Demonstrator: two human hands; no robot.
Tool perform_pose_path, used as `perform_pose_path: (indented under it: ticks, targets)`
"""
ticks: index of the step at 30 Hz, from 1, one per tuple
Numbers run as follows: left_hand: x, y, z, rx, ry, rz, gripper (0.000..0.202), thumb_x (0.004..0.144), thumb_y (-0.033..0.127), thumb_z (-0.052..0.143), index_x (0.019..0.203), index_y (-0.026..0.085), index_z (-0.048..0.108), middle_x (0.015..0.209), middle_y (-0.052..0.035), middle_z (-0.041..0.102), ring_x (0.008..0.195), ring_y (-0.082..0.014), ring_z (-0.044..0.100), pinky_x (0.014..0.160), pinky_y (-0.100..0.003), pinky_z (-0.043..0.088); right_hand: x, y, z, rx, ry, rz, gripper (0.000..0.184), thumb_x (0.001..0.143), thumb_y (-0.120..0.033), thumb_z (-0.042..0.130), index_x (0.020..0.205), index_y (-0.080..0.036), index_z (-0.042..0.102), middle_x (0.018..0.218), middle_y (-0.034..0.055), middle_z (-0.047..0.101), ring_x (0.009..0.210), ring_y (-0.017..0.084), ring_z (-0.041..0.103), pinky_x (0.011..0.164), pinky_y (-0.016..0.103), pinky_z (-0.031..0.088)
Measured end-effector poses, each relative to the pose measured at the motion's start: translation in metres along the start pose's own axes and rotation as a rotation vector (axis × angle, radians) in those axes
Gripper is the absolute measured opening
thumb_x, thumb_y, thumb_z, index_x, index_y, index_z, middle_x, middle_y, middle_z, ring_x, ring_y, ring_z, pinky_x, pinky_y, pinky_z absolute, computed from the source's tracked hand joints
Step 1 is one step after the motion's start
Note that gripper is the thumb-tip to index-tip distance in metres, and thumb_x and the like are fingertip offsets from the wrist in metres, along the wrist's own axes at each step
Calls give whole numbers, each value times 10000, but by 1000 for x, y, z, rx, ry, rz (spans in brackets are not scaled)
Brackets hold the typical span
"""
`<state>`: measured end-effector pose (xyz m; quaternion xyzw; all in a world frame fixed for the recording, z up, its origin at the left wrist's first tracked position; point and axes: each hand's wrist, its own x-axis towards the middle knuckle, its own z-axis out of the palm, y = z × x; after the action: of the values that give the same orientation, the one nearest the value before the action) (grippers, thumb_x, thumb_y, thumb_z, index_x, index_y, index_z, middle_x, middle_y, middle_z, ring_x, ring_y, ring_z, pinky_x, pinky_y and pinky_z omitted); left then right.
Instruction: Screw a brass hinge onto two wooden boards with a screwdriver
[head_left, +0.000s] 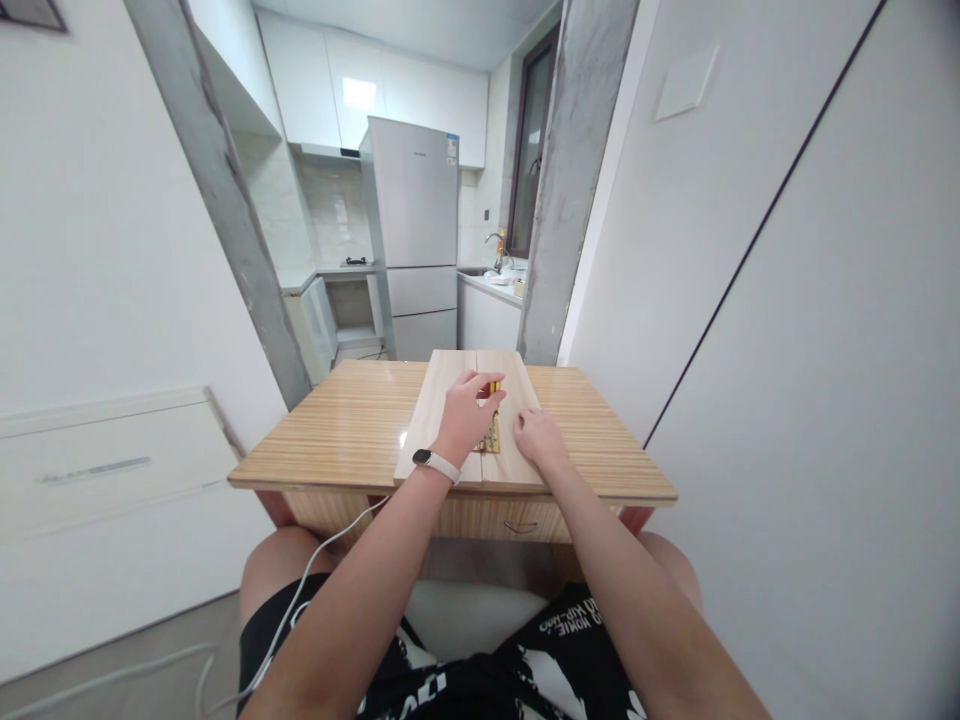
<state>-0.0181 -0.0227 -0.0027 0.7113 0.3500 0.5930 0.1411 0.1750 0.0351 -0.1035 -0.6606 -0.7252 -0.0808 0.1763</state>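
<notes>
Yellow pc. [493,441] on board [516,390], partly under our L hand [463,410].
Nearest, approx. 7 o'clock, a white cable [322,548] runs by our L forearm; if it snags, it could jerk the arm. R hand [540,440], loosely curled, sits at the pc.'s 3 o'clock; can't tell if it holds anything. L hand, about 12 o'clock, has thumb & fingers parted; grip unclear. A careless wrist sweep might knock the pc. onto the table [360,410].

Shorts [577,655] read "HIP-HOP" and, probably, "HOMIE".
</notes>
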Motion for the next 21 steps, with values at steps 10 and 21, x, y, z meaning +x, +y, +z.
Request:
perform_pose_path:
  ticks: [10, 21]
  targets:
    - [1, 3, -3, 56, 9, 12, 245, 913, 184, 791, 1154, 229, 794, 1114, -63, 748, 970, -176, 738, 854, -322, 682, 0, -1, -4, 6, -29, 9, 375, 1096, -350, 431, 1151, -180, 761, 1235, 158, 740, 1210, 271, 606, 1087, 346, 380]
    - [0, -1, -1, -6, -60, 13, 325, 969, 165, 704, 1282, 230, 760, 1197, -79, 764, 998, -172, 751, 916, -342, 689, -2, -4, -9, 2, -38, 18, 382, 1100, -355, 434, 1170, -180, 767, 1246, 163, 742, 1211, 279, 607, 1085, 357, 391]
